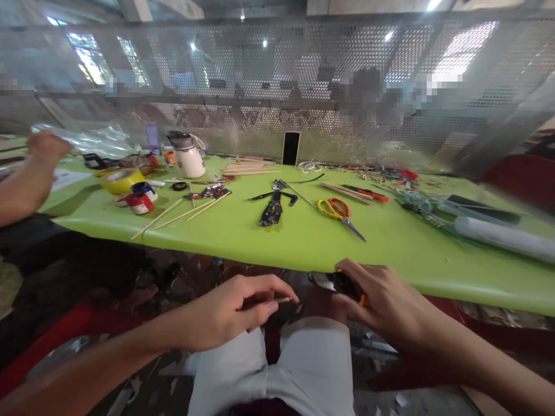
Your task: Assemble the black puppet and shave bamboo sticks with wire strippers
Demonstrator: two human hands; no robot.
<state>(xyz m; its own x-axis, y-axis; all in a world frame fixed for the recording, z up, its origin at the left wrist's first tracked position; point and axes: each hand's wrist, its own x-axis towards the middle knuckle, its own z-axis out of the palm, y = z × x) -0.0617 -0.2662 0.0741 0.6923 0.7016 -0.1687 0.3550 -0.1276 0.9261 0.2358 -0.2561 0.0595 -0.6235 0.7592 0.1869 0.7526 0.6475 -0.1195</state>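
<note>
Between the thumb and fingers of my left hand (243, 309) is a short, thin light-coloured stick (284, 300), mostly covered by the fingers. My right hand (377, 294) is wrapped round a pair of pliers (323, 281) with dark and orange-yellow handles, their jaws pointing left towards the stick but apart from it. Both hands are over my lap, just in front of the table edge. Beyond them, a small dark figure (272, 205) with outstretched arms lies on the green tabletop (217, 231). Scissors (340, 215) with yellow and red handles lie right of the figure.
Thin wooden sticks (191, 218) lie to the left, near paint pots (139, 203), yellow tape (119, 180) and a white jug (188, 157). A phone (291, 148) stands against the mesh screen. A clear roll (507, 236) lies at right. Another person's hand (47, 144) is far left.
</note>
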